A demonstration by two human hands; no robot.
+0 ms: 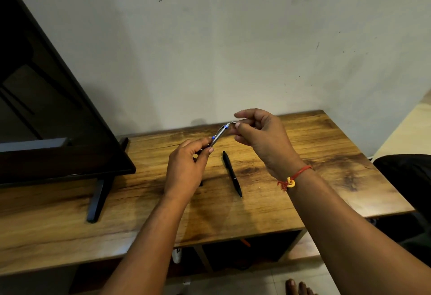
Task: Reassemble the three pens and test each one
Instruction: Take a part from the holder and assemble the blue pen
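1. The left hand (186, 171) has its fingers curled round the lower part of a silver pen (219, 134) with blue accents. It holds the pen in the air above the middle of the table (326, 154), slanting up toward the back edge.
2. The right hand (263, 140) pinches a small pale part (234, 122) between thumb and fingertips at the pen's upper end. Whether the part is already seated or only touching the end is too small to tell.
3. A black pen (232, 173) lies on the table near its middle, just right of the left hand, with its tip toward the front edge. It looks whole, so it is probably reassembled; nothing shows whether it has been tested.
4. A dark bit (201, 183) peeks out beside the left hand. It may belong to the third pen, but the hand hides most of it.
5. Judged from this, the silver pen is in its last fitting step. Its test remains, and so does whatever the third pen needs.
6. A television (58, 108) stands at the table's left end.
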